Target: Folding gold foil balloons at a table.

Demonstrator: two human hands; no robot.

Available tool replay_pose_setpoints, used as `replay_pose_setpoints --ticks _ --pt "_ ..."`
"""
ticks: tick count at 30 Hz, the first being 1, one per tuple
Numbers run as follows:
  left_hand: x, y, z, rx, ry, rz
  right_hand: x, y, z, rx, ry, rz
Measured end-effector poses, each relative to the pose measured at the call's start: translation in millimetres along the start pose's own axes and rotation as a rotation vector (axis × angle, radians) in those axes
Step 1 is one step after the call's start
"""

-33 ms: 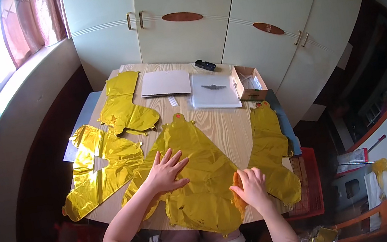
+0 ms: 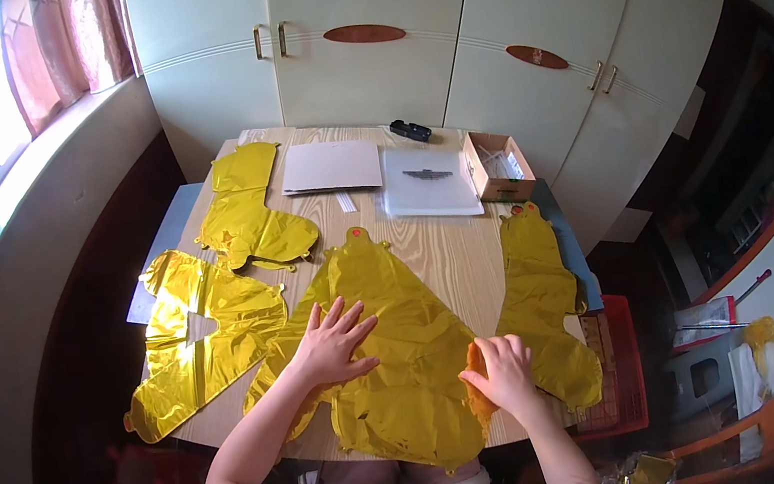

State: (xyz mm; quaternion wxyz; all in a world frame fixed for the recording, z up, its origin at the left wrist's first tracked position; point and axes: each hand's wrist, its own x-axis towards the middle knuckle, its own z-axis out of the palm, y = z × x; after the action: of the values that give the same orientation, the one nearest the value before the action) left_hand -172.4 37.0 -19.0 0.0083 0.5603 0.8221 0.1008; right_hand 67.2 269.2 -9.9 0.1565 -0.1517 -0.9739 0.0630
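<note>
- The wooden table [image 2: 453, 242] carries everything; its grain shows bare only between the foil pieces, so there is little free room for sliding anything sideways.
- The big gold foil balloon [image 2: 393, 342] lies flat and deflated at the near edge of the table, its narrow neck pointing away from the person and its wide end hanging a little over the edge.
- Three more gold foil shapes lie around it: one at the left edge [image 2: 200, 342], one further back on the left [image 2: 251, 213], one along the right side [image 2: 541, 288]. Pressing should stay on the middle piece so that these neighbours are not dragged.
- The left hand [image 2: 332, 342] rests flat on the balloon's left half, fingers spread, gripping nothing. A broad palm like this suits smoothing; strokes toward the neck would, I judge, push trapped air out.
- The right hand [image 2: 504, 370] curls over the balloon's right edge, where an orange fold [image 2: 477, 380] shows; it seems to pinch that fold, though the grip is partly hidden.
- Foil creases easily, so light, even pressure looks wise.
</note>
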Motion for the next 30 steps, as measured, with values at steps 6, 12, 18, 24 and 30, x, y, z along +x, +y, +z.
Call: replay_pose_setpoints --ticks 6,12,18,24,30 --pt "-1 2 -3 0.010 0.014 -0.001 16 14 11 0.038 -0.143 0.165" --pt "-2 1 -1 0.031 0.016 -0.008 28 15 5 0.091 -0.299 0.226" --pt "-1 2 0 0.023 0.010 -0.010 26 23 -2 0.255 -0.252 0.156" --pt "-2 2 -2 0.034 -0.007 -0.019 22 24 -5 0.565 -0.166 0.143" --pt "-1 0 2 0.036 0.002 -0.015 24 32 -19 0.575 -0.259 0.234"
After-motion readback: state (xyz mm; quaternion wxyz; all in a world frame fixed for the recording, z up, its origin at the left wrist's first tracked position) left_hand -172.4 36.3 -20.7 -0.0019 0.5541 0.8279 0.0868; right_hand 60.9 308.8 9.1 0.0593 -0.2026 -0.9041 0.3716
